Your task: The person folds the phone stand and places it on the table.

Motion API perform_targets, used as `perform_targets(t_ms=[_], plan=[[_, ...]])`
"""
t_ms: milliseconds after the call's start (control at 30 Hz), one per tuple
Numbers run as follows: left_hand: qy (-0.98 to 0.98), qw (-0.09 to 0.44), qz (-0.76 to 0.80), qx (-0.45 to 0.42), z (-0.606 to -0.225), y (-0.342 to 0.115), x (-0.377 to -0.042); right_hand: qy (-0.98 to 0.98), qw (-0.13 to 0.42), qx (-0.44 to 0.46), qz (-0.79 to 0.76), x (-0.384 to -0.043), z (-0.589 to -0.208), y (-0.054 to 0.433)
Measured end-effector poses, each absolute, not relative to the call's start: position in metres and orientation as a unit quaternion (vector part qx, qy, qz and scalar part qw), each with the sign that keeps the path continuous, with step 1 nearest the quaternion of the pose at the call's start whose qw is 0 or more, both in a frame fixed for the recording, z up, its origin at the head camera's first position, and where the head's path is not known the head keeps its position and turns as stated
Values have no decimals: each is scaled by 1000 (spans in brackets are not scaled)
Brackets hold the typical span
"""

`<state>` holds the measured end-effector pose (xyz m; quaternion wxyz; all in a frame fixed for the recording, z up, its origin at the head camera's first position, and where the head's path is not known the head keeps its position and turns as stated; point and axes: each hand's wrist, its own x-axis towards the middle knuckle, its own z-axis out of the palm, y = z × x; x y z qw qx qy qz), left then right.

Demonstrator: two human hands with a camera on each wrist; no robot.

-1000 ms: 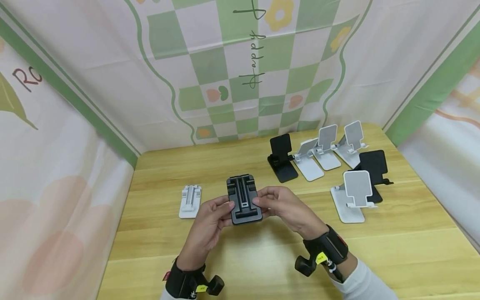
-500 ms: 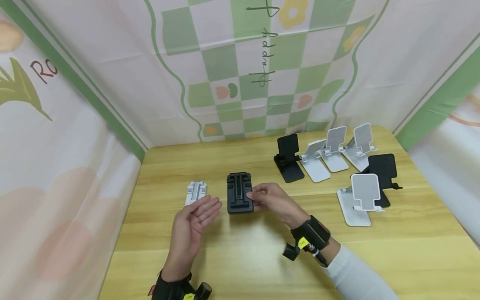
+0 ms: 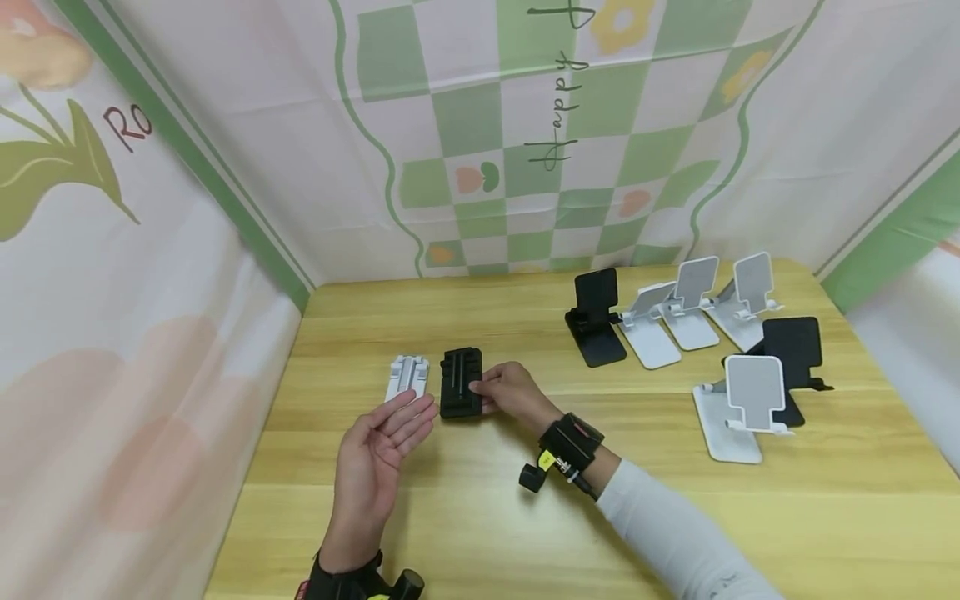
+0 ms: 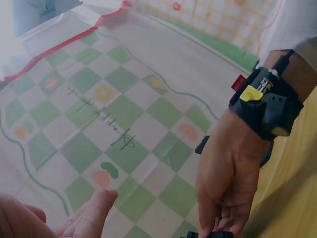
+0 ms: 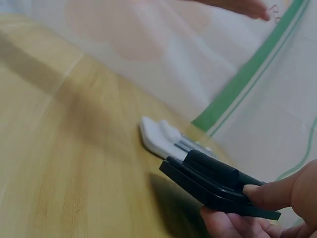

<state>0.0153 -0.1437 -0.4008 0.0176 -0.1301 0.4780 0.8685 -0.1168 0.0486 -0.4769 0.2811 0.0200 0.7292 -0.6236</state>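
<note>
My right hand (image 3: 513,392) pinches a folded black phone stand (image 3: 461,383) by its right edge, thumb on top and fingers beneath. In the right wrist view the black stand (image 5: 213,183) is tilted close above the table, its shadow under it. Just left of it lies a folded white phone stand (image 3: 408,377), flat on the wood. My left hand (image 3: 382,450) is held palm up with straight fingers, holding nothing; its fingertips overlap the white stand's near end in the head view.
Unfolded phone stands stand at the right: a black one (image 3: 596,312) at the back, several white ones beside it, another black one (image 3: 793,354) and a white one (image 3: 753,396) in front. A patterned cloth (image 3: 525,167) hangs behind the wooden table (image 3: 600,533).
The left hand has let go of the black stand and drawn back, palm turned up. The right hand has carried the black stand left, close to the white one.
</note>
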Motion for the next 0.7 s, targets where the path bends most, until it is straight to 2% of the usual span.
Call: perform_targets(t_ms=[200, 467, 700], plan=[[474, 19, 870, -135, -402, -145, 17, 746, 272, 19, -608, -119, -486, 36], [466, 26, 874, -135, -402, -142, 16, 825, 213, -26, -522, -117, -488, 32], [460, 25, 879, -123, -401, -140, 16, 863, 193, -55, -464, -118, -485, 29]])
